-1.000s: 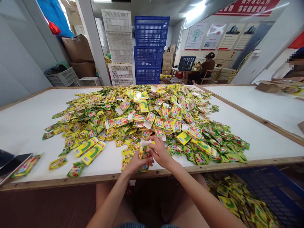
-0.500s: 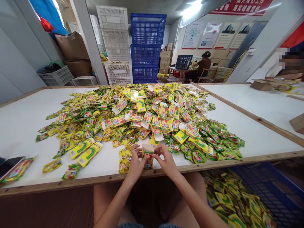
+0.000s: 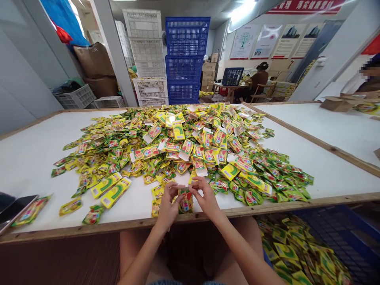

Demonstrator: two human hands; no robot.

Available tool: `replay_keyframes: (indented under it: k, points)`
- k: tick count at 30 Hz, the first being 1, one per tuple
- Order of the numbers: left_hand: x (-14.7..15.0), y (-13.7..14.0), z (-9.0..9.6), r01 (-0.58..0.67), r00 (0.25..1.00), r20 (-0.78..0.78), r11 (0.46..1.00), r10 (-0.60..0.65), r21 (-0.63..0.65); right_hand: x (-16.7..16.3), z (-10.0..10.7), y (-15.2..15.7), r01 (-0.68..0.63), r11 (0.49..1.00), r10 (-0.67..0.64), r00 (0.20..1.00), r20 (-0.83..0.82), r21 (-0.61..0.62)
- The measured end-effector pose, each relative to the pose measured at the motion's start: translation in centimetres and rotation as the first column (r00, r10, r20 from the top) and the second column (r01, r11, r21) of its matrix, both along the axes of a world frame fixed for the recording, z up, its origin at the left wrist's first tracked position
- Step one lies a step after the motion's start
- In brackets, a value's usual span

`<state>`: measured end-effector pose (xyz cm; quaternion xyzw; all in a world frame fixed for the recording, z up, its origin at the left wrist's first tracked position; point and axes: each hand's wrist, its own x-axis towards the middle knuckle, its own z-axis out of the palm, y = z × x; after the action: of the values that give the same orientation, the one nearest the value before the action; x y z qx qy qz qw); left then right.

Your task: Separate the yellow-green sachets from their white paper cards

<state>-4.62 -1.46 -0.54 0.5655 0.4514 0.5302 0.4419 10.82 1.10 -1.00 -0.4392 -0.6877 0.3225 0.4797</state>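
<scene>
Close to the table's front edge, a small printed cardboard box [image 3: 186, 202] stands between my hands, its fruit picture facing me. My left hand [image 3: 170, 205] grips its left side, thumb on the front and fingers behind. At the top right corner my right hand [image 3: 206, 198] pinches the box's top edge, where the flap lies folded over. Some yellow sachets [image 3: 156, 192] lie just left of the box. Beyond my fingers rises a large heap of green and yellow sachets [image 3: 118, 152] mixed with boxes, several with open white flaps [image 3: 202, 171].
Two yellow boxes [image 3: 115, 192] and loose sachets [image 3: 92, 215] lie to the left, near a phone [image 3: 18, 213]. A blue crate [image 3: 329, 229] with many packs stands below the table at right. Stacked crates [image 3: 187, 35] rise behind. A person [image 3: 260, 81] sits in the background.
The box's white top flap stood raised before; now it is folded down under my fingers. My right hand has shifted up to the box's top edge. The view has turned slightly left.
</scene>
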Motion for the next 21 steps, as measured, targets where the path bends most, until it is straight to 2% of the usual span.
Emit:
replay_keyframes:
  k: [5, 14, 18, 21]
  points:
    - [0.0, -0.4, 0.6, -0.021, 0.995, -0.093, 0.999, 0.024, 0.036, -0.1, 0.6, -0.9, -0.061, 0.994, 0.058, 0.997, 0.043, 0.085]
    - [0.2, 0.4, 0.7, -0.105, 0.989, -0.111, 0.994, 0.099, -0.044, -0.9, 1.0, -0.4, 0.039, 0.999, -0.038, 0.997, 0.066, -0.002]
    - [-0.1, 0.9, 0.1, -0.091, 0.993, -0.073, 0.995, 0.088, -0.033, -0.6, 1.0, -0.3, 0.044, 0.999, -0.043, 0.996, 0.081, -0.017]
    - [-0.5, 0.6, -0.5, -0.076, 0.996, -0.049, 0.997, 0.077, 0.010, -0.4, 0.3, -0.8, 0.016, 1.000, -0.016, 1.000, 0.012, 0.008]
